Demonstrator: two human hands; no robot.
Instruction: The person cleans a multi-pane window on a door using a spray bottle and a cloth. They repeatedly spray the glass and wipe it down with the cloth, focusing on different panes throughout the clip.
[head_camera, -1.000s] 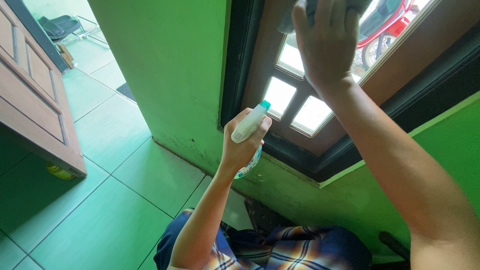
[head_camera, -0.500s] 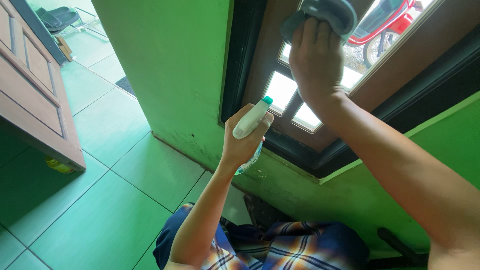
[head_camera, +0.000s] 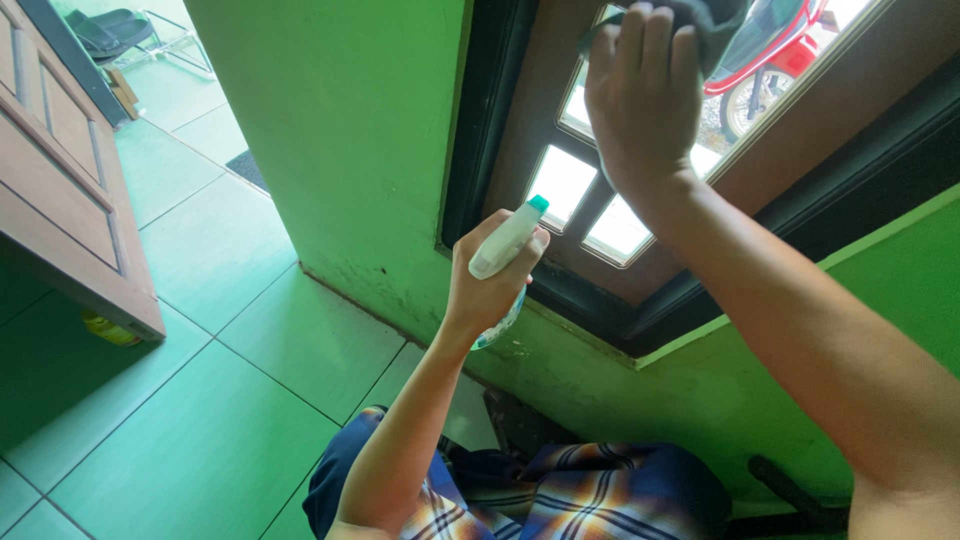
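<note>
A window (head_camera: 620, 215) sits in the wall (head_camera: 350, 130), right of centre. The right hand (head_camera: 640, 100) is raised high against the window's upper panes, pressing a cloth (head_camera: 715, 25) to the glass. Below and to its left, the left hand (head_camera: 490, 285) grips a spray bottle (head_camera: 505, 245) just in front of the lower panes. A wooden door (head_camera: 60, 170) stands at far left. The tiled floor (head_camera: 200, 380) spreads below, between door and wall. A motorbike (head_camera: 775, 60) is outside, beyond the glass.

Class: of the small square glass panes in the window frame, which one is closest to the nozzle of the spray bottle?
The lower-left pane, directly beside the spray bottle in the left hand; the others sit farther right or higher.
</note>
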